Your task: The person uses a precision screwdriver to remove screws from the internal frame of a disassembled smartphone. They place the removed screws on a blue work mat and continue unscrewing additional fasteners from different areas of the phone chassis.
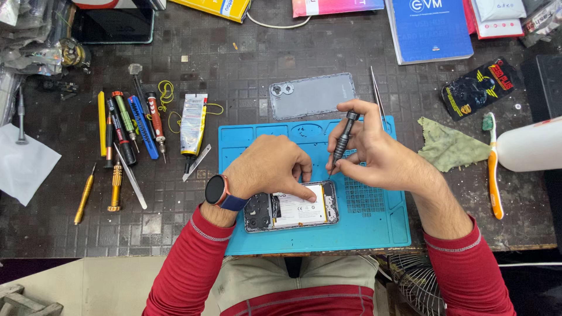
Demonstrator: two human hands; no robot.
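while the row of small screwdrivers point(126, 131) and a glue tube point(193, 124) lay idle at the left of the dark bench point(58, 234), the work sat on the blue repair mat point(374, 225) near the front edge; the left hand point(269, 167), with a smartwatch point(218, 190) at its wrist, lay palm down over the opened phone point(293, 206), fingers spread and a fingertip pressed on the white battery label to hold the body flat; the phone rested face down on the mat, back off, its board and battery exposed; the right hand point(374, 152) pinched a black precision screwdriver point(342, 137) between thumb and fingers, forefinger over the cap, the tip coming down at the phone's upper edge; whether it sat in a screw was too small to tell; the grey back cover point(313, 95) lay apart, just beyond the mat, with tweezers point(377, 93) beside it; further right lay a green cloth point(451, 146) and an orange toothbrush point(494, 175); by the look of it, the step in hand was working a screw along the frame, and the next move called for steady downward pressure, a slow twist, and a firm left hand so the phone did not slide.
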